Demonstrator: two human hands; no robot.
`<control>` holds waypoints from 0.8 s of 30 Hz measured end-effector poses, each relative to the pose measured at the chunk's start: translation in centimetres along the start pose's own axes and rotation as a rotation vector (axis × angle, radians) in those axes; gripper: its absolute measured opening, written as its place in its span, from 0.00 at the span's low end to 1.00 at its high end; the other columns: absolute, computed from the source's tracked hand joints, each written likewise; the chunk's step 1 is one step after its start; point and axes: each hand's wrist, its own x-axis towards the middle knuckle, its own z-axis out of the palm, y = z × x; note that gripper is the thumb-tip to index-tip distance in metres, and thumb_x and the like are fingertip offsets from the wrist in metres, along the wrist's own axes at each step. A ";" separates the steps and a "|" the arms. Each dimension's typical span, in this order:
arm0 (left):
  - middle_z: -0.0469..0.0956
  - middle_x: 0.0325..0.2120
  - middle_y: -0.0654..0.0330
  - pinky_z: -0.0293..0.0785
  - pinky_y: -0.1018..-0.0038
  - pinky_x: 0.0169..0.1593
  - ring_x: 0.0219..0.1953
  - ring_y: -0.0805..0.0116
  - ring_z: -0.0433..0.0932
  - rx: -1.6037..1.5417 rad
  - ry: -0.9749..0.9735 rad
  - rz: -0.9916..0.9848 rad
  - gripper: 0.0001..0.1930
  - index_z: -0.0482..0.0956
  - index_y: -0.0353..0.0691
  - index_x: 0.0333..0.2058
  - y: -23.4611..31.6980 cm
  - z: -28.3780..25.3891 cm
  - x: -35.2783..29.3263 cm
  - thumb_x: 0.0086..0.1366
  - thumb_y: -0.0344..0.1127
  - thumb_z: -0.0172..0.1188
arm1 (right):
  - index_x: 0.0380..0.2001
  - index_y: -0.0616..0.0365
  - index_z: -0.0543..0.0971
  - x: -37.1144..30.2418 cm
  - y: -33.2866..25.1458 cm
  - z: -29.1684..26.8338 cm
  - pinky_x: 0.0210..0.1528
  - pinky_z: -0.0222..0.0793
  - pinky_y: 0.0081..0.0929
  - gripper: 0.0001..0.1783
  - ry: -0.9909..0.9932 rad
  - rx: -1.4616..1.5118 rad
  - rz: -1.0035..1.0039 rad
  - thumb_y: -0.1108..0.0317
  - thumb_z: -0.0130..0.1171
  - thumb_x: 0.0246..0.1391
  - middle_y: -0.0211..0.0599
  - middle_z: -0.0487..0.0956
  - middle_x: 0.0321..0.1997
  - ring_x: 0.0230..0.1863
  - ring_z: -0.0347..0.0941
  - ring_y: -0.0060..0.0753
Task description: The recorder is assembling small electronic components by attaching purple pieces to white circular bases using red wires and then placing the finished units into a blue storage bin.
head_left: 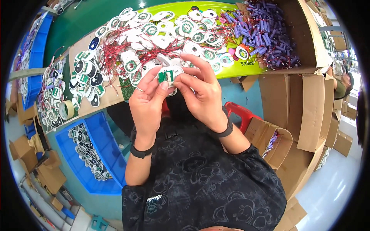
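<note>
Heads up: your left hand (148,92) and right hand (200,90) are both pinching that white housing with the green board (168,76) above the bench (235,69), so squeezing unevenly could probably pop the board out into the red-wired pile (154,38).

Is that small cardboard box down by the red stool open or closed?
Open. The small cardboard box has its top flaps folded up and outward, and purple pieces show inside through the opening beside the red stool.
</note>
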 end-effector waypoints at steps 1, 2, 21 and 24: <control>0.81 0.50 0.50 0.82 0.72 0.52 0.49 0.69 0.81 0.000 0.002 -0.004 0.20 0.71 0.27 0.60 0.1 0.0 0.0 0.71 0.22 0.57 | 0.33 0.62 0.82 0.0 0.2 0.0 0.41 0.81 0.33 0.09 -0.002 0.000 0.004 0.83 0.66 0.47 0.44 0.74 0.61 0.45 0.83 0.42; 0.81 0.50 0.50 0.82 0.72 0.52 0.49 0.69 0.81 0.038 0.008 0.009 0.20 0.71 0.27 0.60 0.2 0.0 -0.1 0.71 0.22 0.57 | 0.33 0.62 0.82 0.0 0.4 0.1 0.41 0.81 0.33 0.09 -0.018 0.021 0.003 0.83 0.66 0.47 0.43 0.75 0.61 0.45 0.82 0.41; 0.80 0.51 0.49 0.83 0.69 0.52 0.50 0.65 0.82 0.101 0.003 0.033 0.22 0.71 0.32 0.62 -0.3 -0.8 1.0 0.70 0.21 0.56 | 0.35 0.62 0.82 0.7 2.1 0.5 0.49 0.80 0.34 0.11 -0.065 0.025 -0.120 0.84 0.65 0.47 0.43 0.77 0.60 0.51 0.81 0.44; 0.81 0.51 0.49 0.83 0.70 0.52 0.50 0.66 0.82 0.052 0.041 0.000 0.22 0.70 0.32 0.62 -0.3 -1.0 0.8 0.70 0.21 0.56 | 0.36 0.63 0.83 0.4 2.4 0.9 0.48 0.81 0.32 0.10 -0.062 0.057 -0.091 0.84 0.66 0.48 0.44 0.74 0.63 0.49 0.82 0.41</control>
